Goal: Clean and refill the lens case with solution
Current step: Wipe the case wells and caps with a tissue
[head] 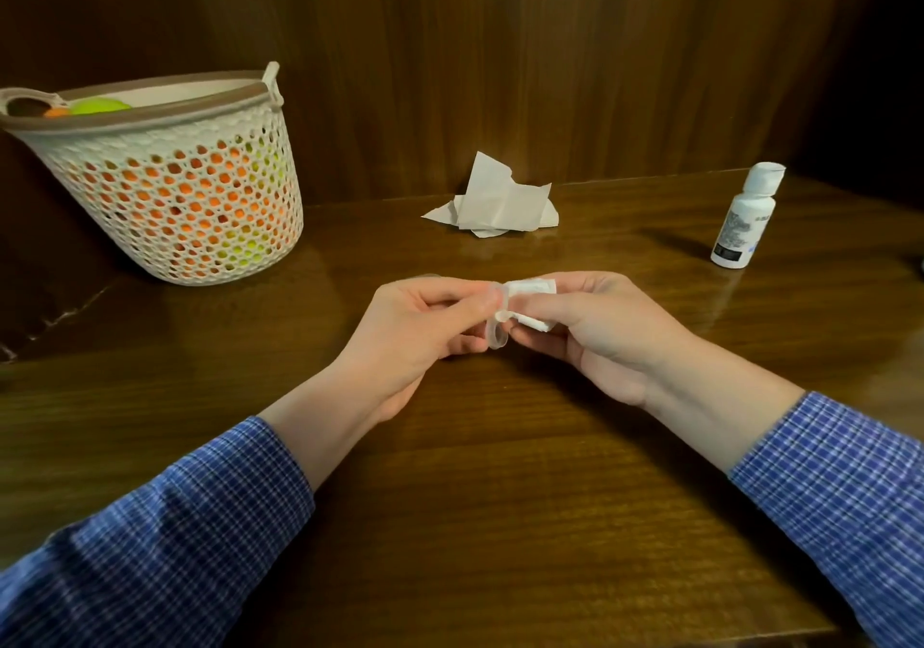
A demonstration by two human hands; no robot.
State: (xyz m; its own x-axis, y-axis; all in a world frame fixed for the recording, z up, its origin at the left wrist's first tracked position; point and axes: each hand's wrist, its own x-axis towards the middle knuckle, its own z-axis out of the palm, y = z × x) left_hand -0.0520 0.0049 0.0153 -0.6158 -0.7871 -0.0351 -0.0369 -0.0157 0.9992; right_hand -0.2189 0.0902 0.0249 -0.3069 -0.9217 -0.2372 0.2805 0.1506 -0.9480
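Above table (500, 472) centre, our L hand (425, 322) pinches the clear lens case (496, 335), R hand (600, 327) grips folded tissue (532, 292) against it, w/ solution bottle (742, 220) at 2 o'clock, crumpled paper (500, 202) at 12.

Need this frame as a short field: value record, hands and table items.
left hand: holds clear lens case
right hand: pinches folded tissue against the case
bottle: upright, capped, far right on table
loose tissue: crumpled, at the back of the table
basket: far left, orange and green items inside
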